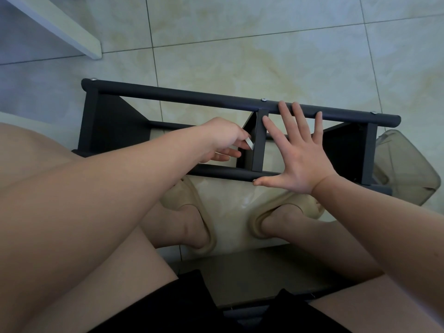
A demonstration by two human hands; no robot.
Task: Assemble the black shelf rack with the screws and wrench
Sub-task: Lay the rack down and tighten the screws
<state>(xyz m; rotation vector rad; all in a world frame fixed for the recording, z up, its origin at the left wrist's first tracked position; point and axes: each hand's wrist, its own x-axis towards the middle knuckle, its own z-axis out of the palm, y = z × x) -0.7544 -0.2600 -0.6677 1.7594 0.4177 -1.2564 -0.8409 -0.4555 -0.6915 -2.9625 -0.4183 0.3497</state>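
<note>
The black shelf rack [182, 96] lies on the tiled floor in front of my feet, its long round bars running left to right. Silver screw heads [263, 100] show on the far bar. My right hand [300, 155] is spread flat with straight fingers over the rack, fingertips at the far bar and thumb on the near bar. My left hand [223, 140] reaches in beside the middle upright panel [260, 140] and pinches a small silvery piece [322, 145] that looks like the wrench against that panel.
A clear plastic bag or container [406, 169] lies at the rack's right end. A white furniture edge [60, 22] crosses the top left. My slippered feet [192, 212] stand just behind the near bar, and a grey board [252, 277] lies under my legs.
</note>
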